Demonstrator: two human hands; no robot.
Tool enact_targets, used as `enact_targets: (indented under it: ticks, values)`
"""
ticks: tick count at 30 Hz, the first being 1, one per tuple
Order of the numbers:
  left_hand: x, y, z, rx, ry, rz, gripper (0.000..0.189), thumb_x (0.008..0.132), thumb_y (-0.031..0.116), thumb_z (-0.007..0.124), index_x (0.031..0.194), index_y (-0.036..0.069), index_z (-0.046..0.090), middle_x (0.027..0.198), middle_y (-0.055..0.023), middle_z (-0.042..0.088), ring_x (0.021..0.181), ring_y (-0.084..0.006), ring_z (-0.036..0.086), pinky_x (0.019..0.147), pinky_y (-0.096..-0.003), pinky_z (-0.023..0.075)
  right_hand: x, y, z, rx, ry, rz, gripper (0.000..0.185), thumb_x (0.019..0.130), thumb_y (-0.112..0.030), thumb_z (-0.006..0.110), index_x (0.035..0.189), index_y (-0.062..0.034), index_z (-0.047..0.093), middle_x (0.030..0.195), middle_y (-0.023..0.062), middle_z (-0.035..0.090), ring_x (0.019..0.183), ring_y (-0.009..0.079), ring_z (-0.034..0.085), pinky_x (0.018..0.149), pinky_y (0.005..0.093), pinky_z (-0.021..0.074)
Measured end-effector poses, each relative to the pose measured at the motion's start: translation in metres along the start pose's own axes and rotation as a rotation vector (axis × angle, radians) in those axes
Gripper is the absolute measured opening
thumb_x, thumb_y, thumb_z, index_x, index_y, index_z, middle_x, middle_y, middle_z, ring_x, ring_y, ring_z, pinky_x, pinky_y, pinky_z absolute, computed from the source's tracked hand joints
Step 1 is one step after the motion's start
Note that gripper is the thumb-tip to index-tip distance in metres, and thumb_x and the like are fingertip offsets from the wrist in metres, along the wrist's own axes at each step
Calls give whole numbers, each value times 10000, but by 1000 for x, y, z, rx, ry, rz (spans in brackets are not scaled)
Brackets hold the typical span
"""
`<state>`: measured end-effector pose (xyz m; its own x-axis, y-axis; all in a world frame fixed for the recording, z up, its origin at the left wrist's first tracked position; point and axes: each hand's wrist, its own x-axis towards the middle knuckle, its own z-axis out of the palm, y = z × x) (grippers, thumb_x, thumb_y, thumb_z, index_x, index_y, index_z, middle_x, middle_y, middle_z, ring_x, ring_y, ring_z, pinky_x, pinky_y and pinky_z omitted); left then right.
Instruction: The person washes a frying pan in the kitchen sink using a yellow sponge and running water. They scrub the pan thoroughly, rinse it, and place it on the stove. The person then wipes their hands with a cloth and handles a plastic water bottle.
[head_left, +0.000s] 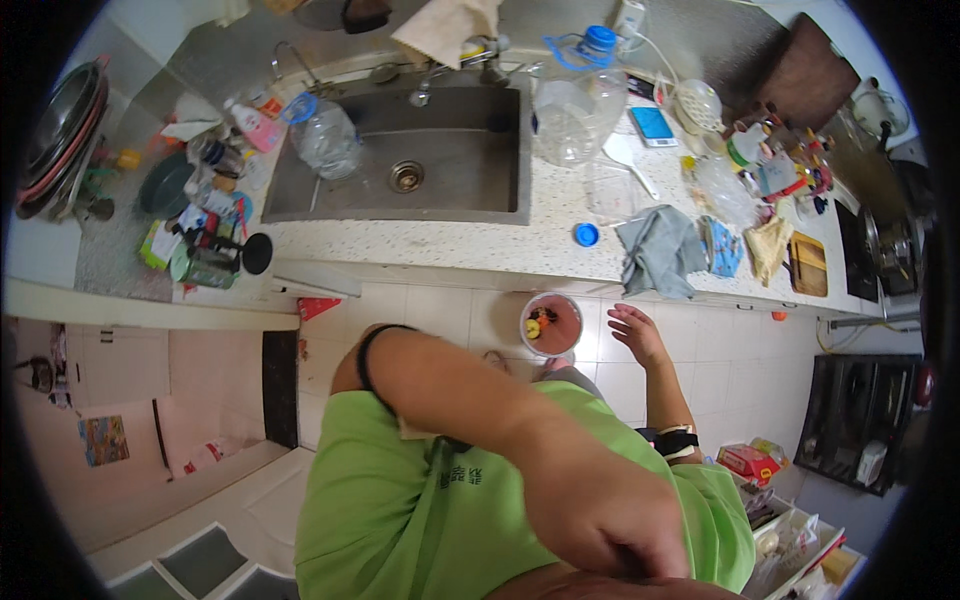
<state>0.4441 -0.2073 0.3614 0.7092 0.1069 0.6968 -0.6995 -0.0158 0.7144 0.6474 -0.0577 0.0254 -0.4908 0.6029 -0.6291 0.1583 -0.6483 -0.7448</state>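
My left hand (607, 510) is bent across my chest, close under my chin, its fingers curled and mostly hidden. Whether it holds anything cannot be seen. Out to the right, my right hand (636, 334) hangs in the air below the counter's front edge, fingers apart and nothing in it. Between my feet and the cabinet stands a round bucket (566, 322) with a pink inside, holding yellow, orange and dark scraps (538, 322). On the counter nearest my right hand, a grey cloth (661, 247) droops over the edge, with a blue bottle cap (586, 235) beside it.
A steel sink (465, 180) holds a large clear plastic bottle (326, 139) at its left. Right of it stand a cut clear plastic jug (577, 112), a white spoon (630, 165) and a blue-screened kitchen scale (653, 126). A wooden cutting board (808, 264) lies near the stove.
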Motion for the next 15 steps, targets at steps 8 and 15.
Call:
enact_targets:
  ticks: [8,15]
  values:
    - [-34,25,-9,-134,132,-361,219,888,110,454,1027,-56,425,772,-225,519,722,-388,515,613,-384,409,5,-23,-47,28,28,-16,340,861,-222,572,1161,-72,517,1109,52,605,992,187,575,846,329,448]
    - [-12,57,-12,458,131,-116,94,811,112,530,791,40,587,741,-80,581,638,-217,522,614,-314,430,8,-62,-80,-73,5,-9,337,848,-238,594,1140,-77,538,1089,29,612,974,158,577,844,312,448]
